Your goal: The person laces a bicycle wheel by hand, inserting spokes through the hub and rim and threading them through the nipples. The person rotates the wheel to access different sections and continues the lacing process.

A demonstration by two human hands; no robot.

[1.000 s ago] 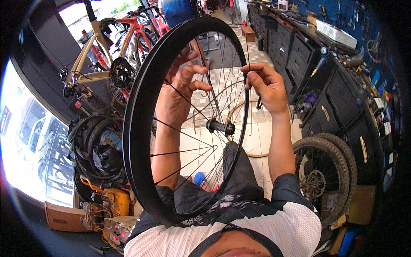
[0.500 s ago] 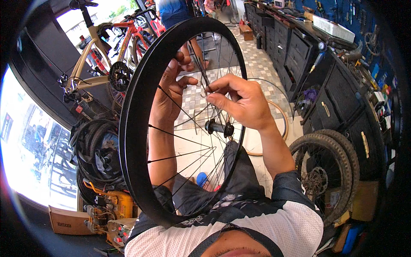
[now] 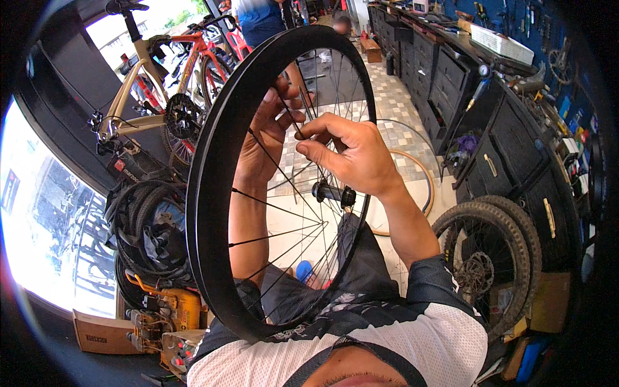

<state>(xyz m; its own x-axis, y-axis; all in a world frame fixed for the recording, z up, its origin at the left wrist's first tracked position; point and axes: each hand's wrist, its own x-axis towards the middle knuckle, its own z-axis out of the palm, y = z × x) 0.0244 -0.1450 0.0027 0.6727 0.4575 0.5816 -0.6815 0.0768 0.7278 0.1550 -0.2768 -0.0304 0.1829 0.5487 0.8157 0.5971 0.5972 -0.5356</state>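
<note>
A black deep-rimmed bicycle wheel [image 3: 216, 187] without a tyre stands upright and tilted in front of me, its lower rim against my lap. Black spokes run from the rim to its hub [image 3: 332, 192]. My left hand [image 3: 263, 138] reaches through at the far left part of the wheel, fingers curled beside the rim and spokes; the rim partly covers it. My right hand [image 3: 354, 155] pinches a thin dark spoke [image 3: 299, 134] between thumb and forefinger, close to the left fingertips. Exactly where the left fingers press is hard to see.
Bicycles [image 3: 145, 97] stand at the left, above a pile of black tyres [image 3: 145, 219] and a yellow machine [image 3: 177, 306]. Knobbly-tyred wheels [image 3: 483, 258] lean at the right by black drawer cabinets [image 3: 509, 145]. Another person [image 3: 261, 22] stands ahead. A tan-edged tyre [image 3: 422, 171] lies on the floor.
My right hand has shifted slightly left along with its pinched fingertips. The left fingers have come closer to them, and the wheel has moved a little to the right.
</note>
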